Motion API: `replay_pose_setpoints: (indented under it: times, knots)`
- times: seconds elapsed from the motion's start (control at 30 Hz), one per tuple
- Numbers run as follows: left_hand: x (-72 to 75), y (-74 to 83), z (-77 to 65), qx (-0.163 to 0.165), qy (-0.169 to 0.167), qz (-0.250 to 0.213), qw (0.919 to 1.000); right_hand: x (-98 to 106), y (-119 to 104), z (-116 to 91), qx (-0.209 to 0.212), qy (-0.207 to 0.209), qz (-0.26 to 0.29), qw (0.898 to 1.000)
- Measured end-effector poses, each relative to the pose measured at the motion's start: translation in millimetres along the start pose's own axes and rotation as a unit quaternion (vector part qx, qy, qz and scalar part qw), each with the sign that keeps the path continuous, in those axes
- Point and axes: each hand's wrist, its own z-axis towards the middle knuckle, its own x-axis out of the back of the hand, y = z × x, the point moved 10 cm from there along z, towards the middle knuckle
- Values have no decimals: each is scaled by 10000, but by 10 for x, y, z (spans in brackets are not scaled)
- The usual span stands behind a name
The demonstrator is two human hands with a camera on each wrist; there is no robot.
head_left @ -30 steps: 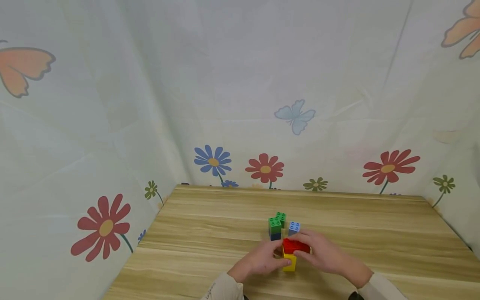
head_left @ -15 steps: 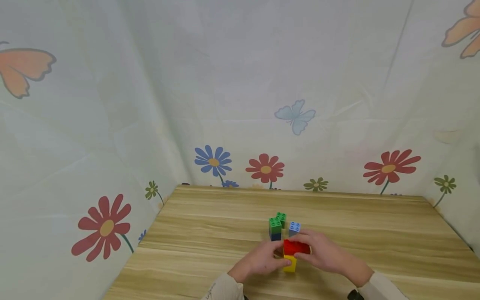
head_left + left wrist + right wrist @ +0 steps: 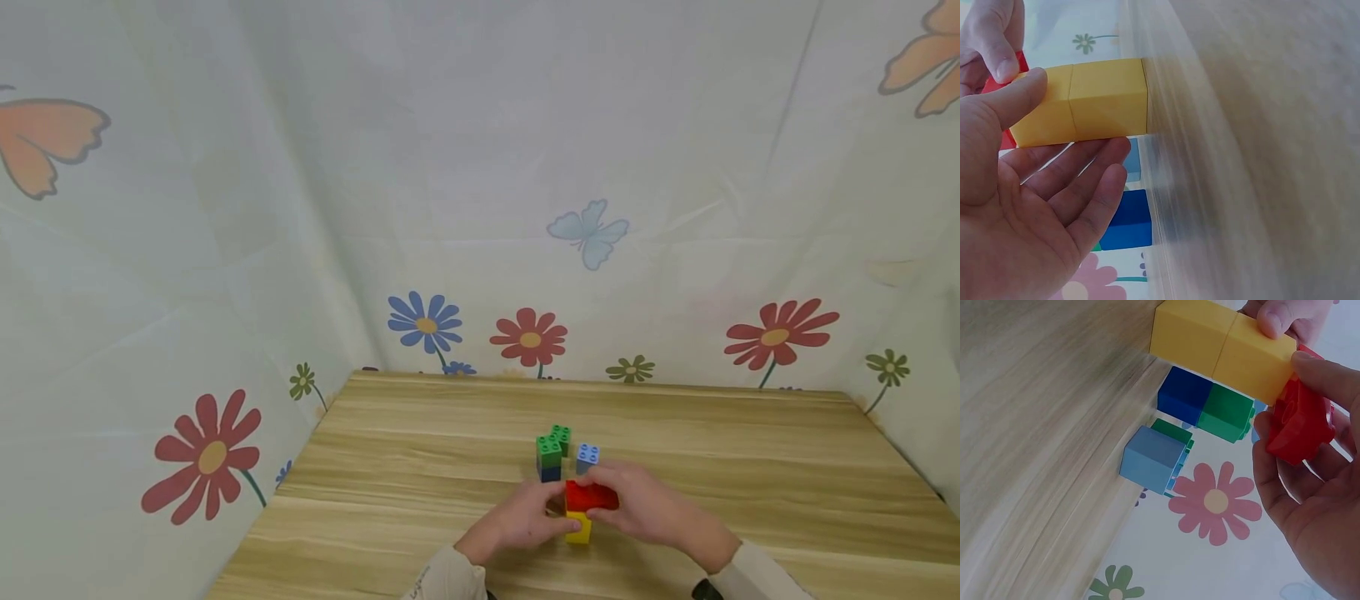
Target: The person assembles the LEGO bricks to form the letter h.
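Two yellow building bricks (image 3: 1110, 97), one on top of the other, stand upright on the table. My left hand (image 3: 521, 518) grips this stack from the left, thumb on the near face and fingers behind. On top lies a red building brick (image 3: 592, 497) that juts out to the right past the yellow ones. My right hand (image 3: 648, 508) pinches the overhanging part of the red brick, thumb in front and fingers at the far side. From the right wrist view, its hollow underside (image 3: 1286, 411) shows beside the upper yellow brick.
Just behind the hands stands a green brick on a dark blue one (image 3: 550, 457). A light blue brick (image 3: 588, 454) stands to its right and another green brick (image 3: 562, 438) farther back. A flower-printed cloth (image 3: 480, 208) hangs behind the wooden table (image 3: 420, 433).
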Motion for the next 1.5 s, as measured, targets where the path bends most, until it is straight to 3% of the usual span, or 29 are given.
replay_pose_setpoints:
  times: [0.73, 1.5]
  knots:
    - [3, -6, -4, -71, 19, 14, 10000, -18, 23, 7, 104, 62, 240, 9996]
    - [-6, -38, -15, 46, -105, -203, 9997, 4, -41, -8, 179, 207, -209, 9994]
